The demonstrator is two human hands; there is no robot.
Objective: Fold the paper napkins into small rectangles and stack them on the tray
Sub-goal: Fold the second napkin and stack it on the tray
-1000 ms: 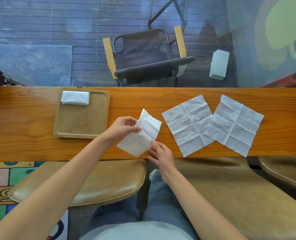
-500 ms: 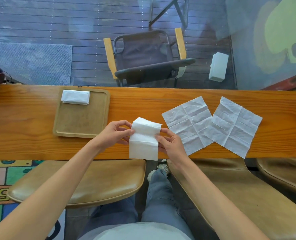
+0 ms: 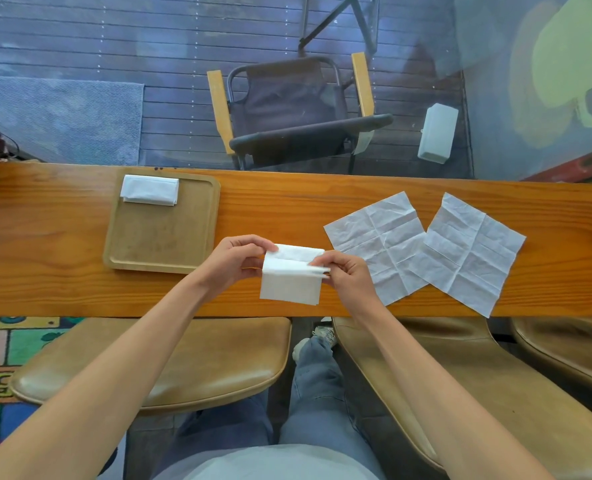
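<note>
- The tray (image 3: 162, 237) lies on the counter (image 3: 45, 244).
- One folded napkin (image 3: 150, 190) lies in the tray's far left corner.
- A held napkin (image 3: 290, 278) is just right of the tray.
- Two unfolded napkins (image 3: 377, 245) (image 3: 473, 251) lie farther right, edges overlapping.

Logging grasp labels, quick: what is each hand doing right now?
Left hand: pinches the left edge of the half-folded napkin.
Right hand: pinches the same napkin's right edge.
</note>
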